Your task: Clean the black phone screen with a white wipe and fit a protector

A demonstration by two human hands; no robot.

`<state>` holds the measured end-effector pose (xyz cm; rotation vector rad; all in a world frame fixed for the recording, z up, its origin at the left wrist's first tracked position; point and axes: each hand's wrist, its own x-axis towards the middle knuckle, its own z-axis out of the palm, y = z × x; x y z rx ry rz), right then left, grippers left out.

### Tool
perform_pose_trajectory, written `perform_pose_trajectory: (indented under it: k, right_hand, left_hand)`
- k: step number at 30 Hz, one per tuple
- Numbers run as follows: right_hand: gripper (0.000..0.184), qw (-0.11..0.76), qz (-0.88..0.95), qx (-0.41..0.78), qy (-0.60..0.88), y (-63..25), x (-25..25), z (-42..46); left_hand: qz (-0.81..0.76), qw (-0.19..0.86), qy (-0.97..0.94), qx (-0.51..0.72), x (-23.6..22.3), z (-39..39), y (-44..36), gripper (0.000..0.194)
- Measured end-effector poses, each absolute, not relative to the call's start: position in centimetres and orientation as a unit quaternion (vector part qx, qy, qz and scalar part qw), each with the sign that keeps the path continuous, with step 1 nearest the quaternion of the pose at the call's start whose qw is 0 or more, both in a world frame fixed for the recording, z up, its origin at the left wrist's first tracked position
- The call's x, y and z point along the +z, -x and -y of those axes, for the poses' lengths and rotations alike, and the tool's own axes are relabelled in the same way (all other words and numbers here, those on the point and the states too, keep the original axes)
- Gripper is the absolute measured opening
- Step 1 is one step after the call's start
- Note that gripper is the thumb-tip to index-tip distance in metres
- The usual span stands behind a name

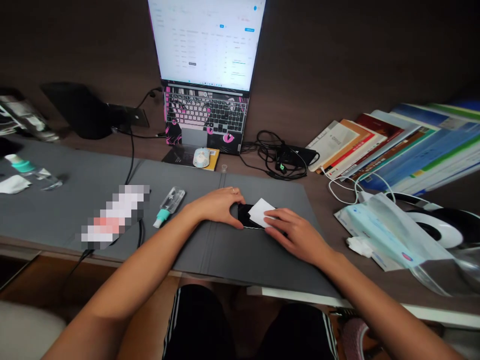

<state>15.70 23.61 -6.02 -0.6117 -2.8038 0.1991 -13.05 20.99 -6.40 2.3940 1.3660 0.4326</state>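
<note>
On the gray mat (262, 260) lies a flat black thing (245, 216), with a small white sheet (260, 210) on top. The left hand (220, 204) holds its left end between thumb and fingers. The right hand (302, 235) has its fingers on the sheet; I can't tell if they pinch it. Left of both hands is a little spray bottle (171, 202). Farther back sit a mouse (201, 157) and an open laptop (206, 117).

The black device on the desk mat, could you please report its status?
Left hand gripping black device at its left end. Right hand on white wipe, atop device. Spray bottle lying off left, apparently out of the way.
</note>
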Motion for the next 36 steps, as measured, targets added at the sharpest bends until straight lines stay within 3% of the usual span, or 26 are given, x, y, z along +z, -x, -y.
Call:
perform_pose_trajectory:
  k: [10, 20, 26, 32, 36]
  right_hand:
    - [0.04, 0.069, 0.989, 0.079, 0.105, -12.3, -4.9, -26.1]
    - [0.04, 0.109, 0.99, 0.088, 0.003, -12.1, -6.1, -26.1]
    - [0.064, 0.118, 0.99, 0.077, -0.011, -12.7, -6.9, -26.0]
    - [0.051, 0.12, 0.988, 0.093, -0.015, -13.3, -7.1, -25.9]
    - [0.057, 0.119, 0.988, 0.102, -0.006, -13.3, -7.4, -25.7]
  left_hand:
    - [-0.483, 0.172, -0.845, 0.149, -6.3, -20.9, 12.9, 0.062]
    - [-0.511, 0.157, -0.805, 0.256, -6.2, -21.2, 13.6, 0.035]
    - [-0.468, 0.188, -0.831, 0.235, -7.1, -21.4, 13.0, 0.032]
    - [-0.459, 0.206, -0.831, 0.238, -7.5, -21.4, 12.4, 0.027]
    - [-0.464, 0.199, -0.832, 0.231, -7.6, -21.5, 12.5, 0.026]
